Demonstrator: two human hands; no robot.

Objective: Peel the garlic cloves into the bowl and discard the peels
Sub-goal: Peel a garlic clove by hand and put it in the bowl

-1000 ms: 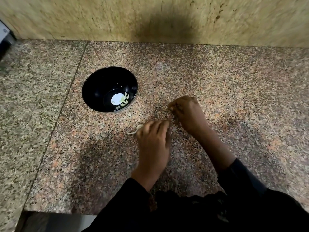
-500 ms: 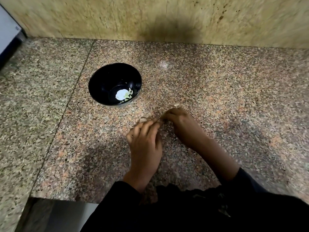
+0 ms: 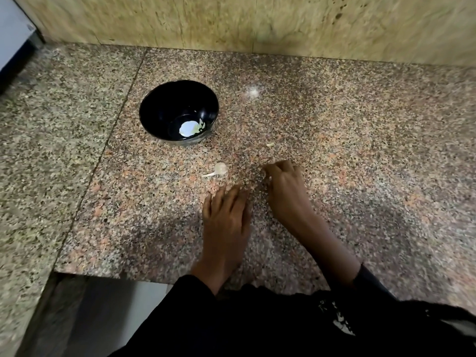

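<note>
- The left hand lies palm down on the speckled granite table, fingers straight and together, holding nothing.
- The right hand rests on the table just beside it, fingers curled under; whether they pinch anything cannot be told, as the fingertips are hidden.
- A pale garlic piece with a thin stalk lies on the table just beyond the left fingertips, apart from both hands.
- A small pale scrap lies on the table beyond the right hand, near the bowl.
- The black bowl stands upright on the table, up and left of the hands; a white patch with a greenish pattern shows on its bottom.
- Dark sleeves cover both forearms at the near table edge.
- A yellowish stone wall rises behind the table.
</note>
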